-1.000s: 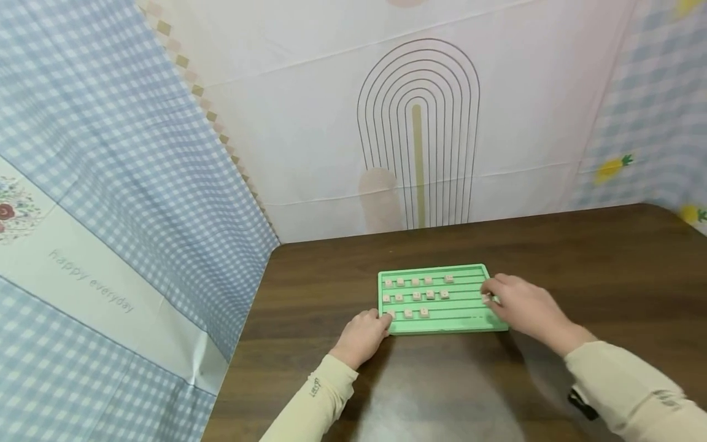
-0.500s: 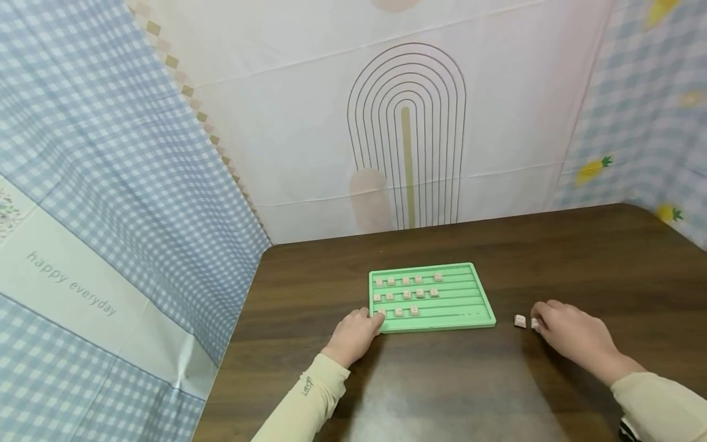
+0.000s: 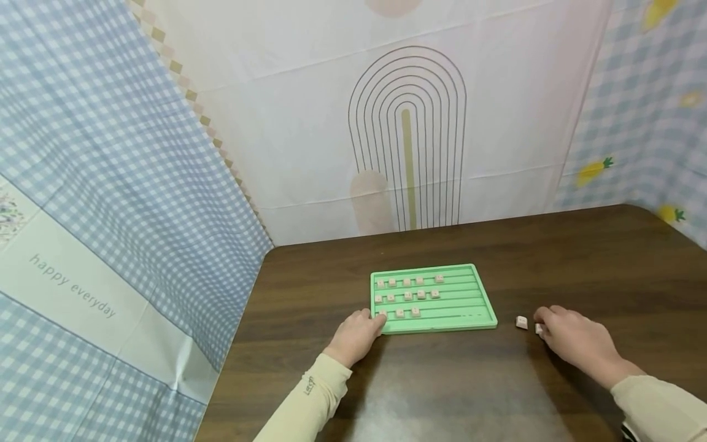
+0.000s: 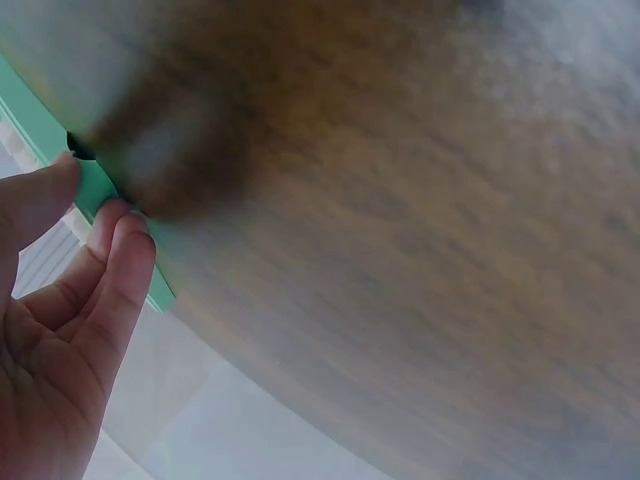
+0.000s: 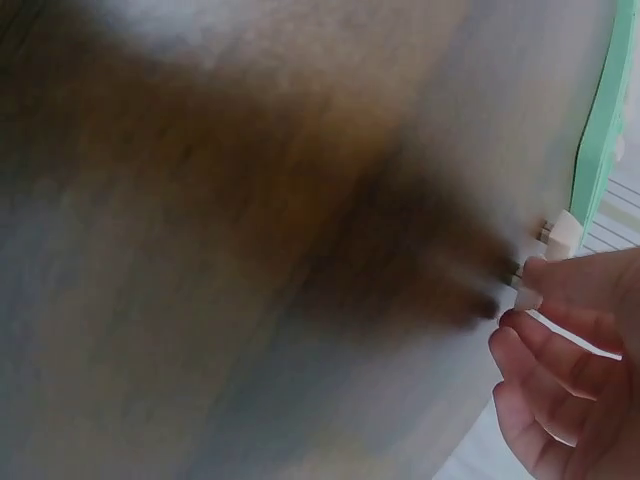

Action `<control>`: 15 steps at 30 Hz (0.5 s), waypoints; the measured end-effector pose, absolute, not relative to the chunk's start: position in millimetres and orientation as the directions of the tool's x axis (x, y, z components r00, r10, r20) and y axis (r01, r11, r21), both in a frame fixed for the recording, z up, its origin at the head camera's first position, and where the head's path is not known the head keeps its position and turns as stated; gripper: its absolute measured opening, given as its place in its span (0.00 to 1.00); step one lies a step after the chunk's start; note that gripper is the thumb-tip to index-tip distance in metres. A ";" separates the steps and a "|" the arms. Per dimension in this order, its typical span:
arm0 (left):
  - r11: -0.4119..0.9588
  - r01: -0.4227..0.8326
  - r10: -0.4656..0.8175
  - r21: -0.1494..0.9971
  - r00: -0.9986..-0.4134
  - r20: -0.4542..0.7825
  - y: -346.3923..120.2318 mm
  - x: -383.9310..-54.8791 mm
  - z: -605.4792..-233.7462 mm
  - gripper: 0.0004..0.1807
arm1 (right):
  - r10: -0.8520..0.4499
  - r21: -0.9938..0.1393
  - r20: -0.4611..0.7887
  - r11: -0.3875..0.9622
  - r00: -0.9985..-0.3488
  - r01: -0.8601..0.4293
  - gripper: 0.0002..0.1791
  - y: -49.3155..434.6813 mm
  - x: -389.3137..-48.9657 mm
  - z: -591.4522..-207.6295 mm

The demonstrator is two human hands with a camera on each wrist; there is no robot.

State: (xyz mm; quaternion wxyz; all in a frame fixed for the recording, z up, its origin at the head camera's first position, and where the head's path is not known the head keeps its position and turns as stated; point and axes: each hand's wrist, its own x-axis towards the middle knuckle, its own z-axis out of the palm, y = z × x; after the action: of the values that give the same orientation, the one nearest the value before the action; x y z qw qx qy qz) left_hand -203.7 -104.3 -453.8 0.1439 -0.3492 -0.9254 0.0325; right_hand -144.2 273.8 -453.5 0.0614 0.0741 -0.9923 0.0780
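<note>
A green ridged tray (image 3: pixel 461 302) lies on the brown table, with several small whitish keycaps (image 3: pixel 421 294) in three rows towards its left side. My left hand (image 3: pixel 356 334) pinches the tray's near left corner; in the left wrist view the thumb lies over the green rim (image 4: pixel 95 188) and the fingers meet it from the other side. Right of the tray, my right hand (image 3: pixel 577 339) pinches a white keycap (image 5: pixel 528 297) between thumb and index finger, down at the tabletop. Another loose keycap (image 3: pixel 521 322) sits just left of those fingertips, apart from the tray.
The dark wooden table (image 3: pixel 309 276) runs back to a white cloth (image 3: pixel 298 153) printed with arches. A blue checked curtain (image 3: pixel 166 184) hangs along the table's left side. Light glares on the near tabletop.
My right hand has left the tray's right edge, moved right and down to the table, and now pinches a loose keycap there. The left hand stays at the tray's corner; the view shifted slightly.
</note>
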 end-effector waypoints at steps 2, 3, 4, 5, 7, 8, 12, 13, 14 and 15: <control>0.754 0.637 0.656 -0.160 -0.716 0.240 -105.1 -204.6 -453.5 0.09 | -0.133 -0.153 0.126 0.976 -0.983 -0.152 0.12 271.8 -145.6 -449.7; 0.755 0.636 0.655 -0.160 -0.717 0.237 -105.5 -205.0 -453.4 0.09 | -0.131 -0.157 0.123 0.976 -0.984 -0.150 0.14 270.2 -147.0 -446.9; 0.756 0.635 0.654 -0.160 -0.719 0.235 -105.7 -205.2 -453.3 0.10 | -0.131 -0.160 0.126 0.975 -0.983 -0.151 0.15 267.5 -148.6 -444.0; 0.757 0.634 0.653 -0.158 -0.721 0.233 -106.0 -205.1 -453.1 0.09 | -0.132 -0.166 0.130 0.974 -0.983 -0.153 0.15 263.8 -150.5 -440.9; 0.761 0.632 0.648 -0.150 -0.725 0.232 -106.3 -204.6 -453.0 0.09 | -0.148 -0.177 0.151 0.969 -0.977 -0.174 0.15 253.4 -155.1 -435.6; 0.762 0.630 0.646 -0.146 -0.727 0.233 -106.2 -204.2 -453.0 0.09 | -0.158 -0.183 0.165 0.965 -0.974 -0.187 0.14 246.3 -157.6 -433.3; 0.770 0.625 0.635 -0.124 -0.735 0.240 -104.7 -202.2 -453.6 0.08 | -0.214 -0.207 0.217 0.944 -0.953 -0.259 0.12 210.9 -169.2 -431.9; 0.772 0.624 0.633 -0.124 -0.736 0.240 -104.0 -202.0 -454.0 0.07 | -0.224 -0.215 0.222 0.938 -0.949 -0.272 0.11 200.8 -172.1 -433.1; 0.774 0.621 0.631 -0.124 -0.738 0.239 -103.5 -201.9 -454.5 0.07 | -0.236 -0.221 0.226 0.932 -0.945 -0.285 0.10 191.0 -175.5 -434.8; 0.774 0.621 0.631 -0.125 -0.739 0.238 -102.9 -201.7 -455.0 0.07 | -0.246 -0.224 0.233 0.928 -0.941 -0.298 0.10 181.4 -179.0 -437.1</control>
State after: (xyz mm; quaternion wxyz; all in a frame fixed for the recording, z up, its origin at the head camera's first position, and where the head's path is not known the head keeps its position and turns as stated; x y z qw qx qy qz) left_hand -201.7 -102.9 -455.0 0.1342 -0.3357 -0.9322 0.0189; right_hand -179.0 181.4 -437.1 0.1008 0.1391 -0.9767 0.1289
